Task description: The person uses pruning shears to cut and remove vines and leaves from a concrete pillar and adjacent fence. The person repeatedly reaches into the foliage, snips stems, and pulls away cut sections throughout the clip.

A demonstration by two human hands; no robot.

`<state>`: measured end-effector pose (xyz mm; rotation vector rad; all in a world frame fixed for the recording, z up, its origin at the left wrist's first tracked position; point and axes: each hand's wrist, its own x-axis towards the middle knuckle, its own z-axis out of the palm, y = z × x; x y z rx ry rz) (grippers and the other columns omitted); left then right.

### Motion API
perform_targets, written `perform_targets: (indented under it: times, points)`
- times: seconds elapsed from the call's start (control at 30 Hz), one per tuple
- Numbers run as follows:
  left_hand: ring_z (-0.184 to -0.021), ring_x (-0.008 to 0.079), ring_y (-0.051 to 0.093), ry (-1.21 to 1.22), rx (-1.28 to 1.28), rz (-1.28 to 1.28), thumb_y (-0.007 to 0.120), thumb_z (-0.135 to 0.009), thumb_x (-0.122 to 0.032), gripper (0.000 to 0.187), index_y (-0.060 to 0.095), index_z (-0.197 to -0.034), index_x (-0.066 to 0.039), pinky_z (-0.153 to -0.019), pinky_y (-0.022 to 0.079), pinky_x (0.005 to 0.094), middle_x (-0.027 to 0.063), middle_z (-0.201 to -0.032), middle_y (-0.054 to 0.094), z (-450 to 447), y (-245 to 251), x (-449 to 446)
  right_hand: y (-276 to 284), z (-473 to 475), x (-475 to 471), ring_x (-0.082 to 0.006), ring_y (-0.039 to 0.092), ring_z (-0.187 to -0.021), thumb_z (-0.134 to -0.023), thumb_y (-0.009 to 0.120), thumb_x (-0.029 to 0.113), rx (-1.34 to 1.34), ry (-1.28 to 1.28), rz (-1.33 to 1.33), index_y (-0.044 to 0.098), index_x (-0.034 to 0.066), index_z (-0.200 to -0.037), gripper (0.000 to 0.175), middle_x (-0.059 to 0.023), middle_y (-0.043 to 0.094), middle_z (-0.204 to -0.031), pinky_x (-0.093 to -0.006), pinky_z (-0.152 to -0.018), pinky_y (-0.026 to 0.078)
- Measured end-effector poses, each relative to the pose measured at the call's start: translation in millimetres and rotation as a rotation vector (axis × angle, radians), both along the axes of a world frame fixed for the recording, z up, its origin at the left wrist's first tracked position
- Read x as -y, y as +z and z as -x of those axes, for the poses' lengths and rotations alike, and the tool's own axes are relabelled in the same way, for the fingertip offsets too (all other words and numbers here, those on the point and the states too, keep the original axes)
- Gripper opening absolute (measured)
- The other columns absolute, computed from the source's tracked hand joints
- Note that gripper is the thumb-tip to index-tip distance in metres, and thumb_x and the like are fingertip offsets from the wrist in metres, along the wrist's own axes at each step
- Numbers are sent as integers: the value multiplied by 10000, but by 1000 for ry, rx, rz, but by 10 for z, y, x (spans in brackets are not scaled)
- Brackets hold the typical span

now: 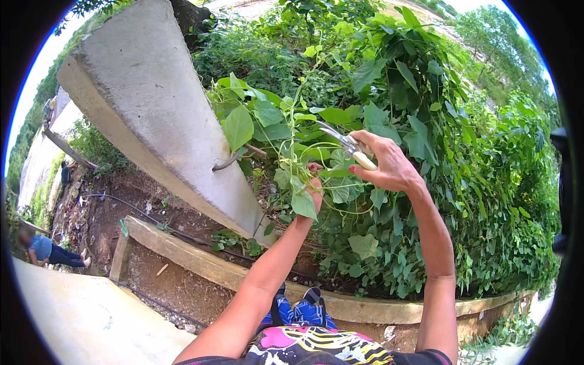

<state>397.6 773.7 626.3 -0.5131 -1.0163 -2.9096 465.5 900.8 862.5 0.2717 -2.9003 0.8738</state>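
Note:
My right hand [390, 160] is wrapped around the pale handles of a pair of pruning shears [343, 140], their metal blades parted and pointing up and left. Just below and left of the blades, my left hand [315, 185] grips thin green vine stems [292, 137]. Leaves hide part of its fingers. A broad vine leaf [304, 204] hangs over the left wrist, and curly tendrils trail between the two hands. More large leaves [239, 127] spread left of the stems, against a concrete post.
The slanting concrete post [155, 114] has a bent metal rod [226, 163] sticking out. A low concrete curb [388, 308] runs by my feet. Dense creeper foliage [456, 219] covers the right side. A dark hose [146, 214] crosses the soil. A person [57, 253] is at far left.

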Motion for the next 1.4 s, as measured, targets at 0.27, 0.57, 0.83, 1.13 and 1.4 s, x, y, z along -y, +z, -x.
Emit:
perform_targets:
  times: [0.27, 0.57, 0.83, 1.13, 1.4]
  points:
    - [-809, 285, 573, 204, 110, 1047, 458, -823, -67, 333, 506, -1142, 16, -762, 454, 394, 191, -976, 588, -220, -351, 250, -909, 952, 794, -331, 533, -1015, -631, 595, 360, 330, 5, 134, 497, -1, -1096, 597, -190, 512, -1164, -394, -864, 415]
    - [-774, 144, 513, 496, 448, 623, 491, -794, 25, 272, 448, -1062, 22, -734, 428, 291, 99, -915, 531, -244, -61, 757, -1497, 1342, 785, -309, 545, -1018, -630, 636, 154, 64, -293, -394, 426, 34, -1069, 501, -174, 568, -1051, -441, -795, 390]
    - [-1141, 362, 416, 427, 56, 992, 590, -735, -34, 664, 279, -1310, 85, -996, 313, 398, 265, -1220, 416, 205, 483, 411, -1098, 1445, 569, -328, 619, -823, -658, 604, 90, -161, -238, -414, 437, 34, -976, 364, -175, 622, -863, -452, -699, 398]
    - [-764, 186, 504, 134, 380, 460, 583, -867, -226, 328, 524, -1069, 26, -769, 412, 315, 64, -865, 583, 431, 952, 223, -694, 1563, 428, -334, 609, -880, -675, 602, 164, 30, -207, -425, 483, 10, -1032, 406, -206, 606, -915, -460, -758, 401]
    - [-820, 242, 493, 241, 501, 564, 514, -904, -250, 354, 475, -1085, 52, -764, 395, 344, 139, -939, 557, 560, 643, -183, -159, 951, 99, -284, 539, -1005, -613, 680, 197, -239, -204, -734, 535, 77, -1072, 496, -134, 559, -967, -498, -911, 290]
